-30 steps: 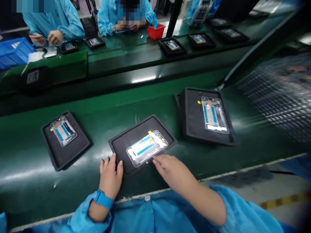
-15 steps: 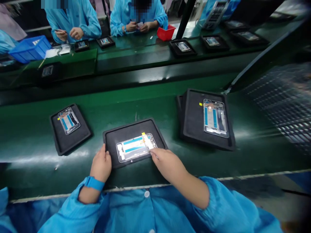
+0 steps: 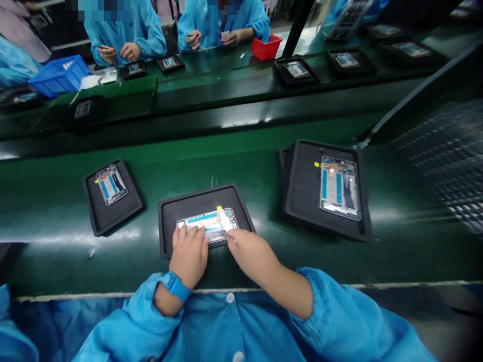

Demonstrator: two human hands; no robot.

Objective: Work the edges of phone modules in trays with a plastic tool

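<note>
A phone frame (image 3: 203, 219) with blue strips and a small yellow tab lies in a black tray (image 3: 168, 205) before me. My left hand (image 3: 188, 254) rests over the frame's left part, fingers stretched out, covering some of it. At the frame's lower right edge, my right hand (image 3: 251, 251) is closed in a pinch. What its fingertips hold, if anything, is hidden.
To the left is another black tray (image 3: 130, 203) with a phone frame (image 3: 111, 185). Stacked trays (image 3: 302, 201) stand at right, a frame (image 3: 339, 187) on top. Across the bench, two people work near a blue bin (image 3: 60, 75) and a red bin (image 3: 266, 49).
My left hand has moved right, from the tray's left edge onto the phone frame. My right hand stays in its pinch at the frame's lower right. The view has shifted slightly.
</note>
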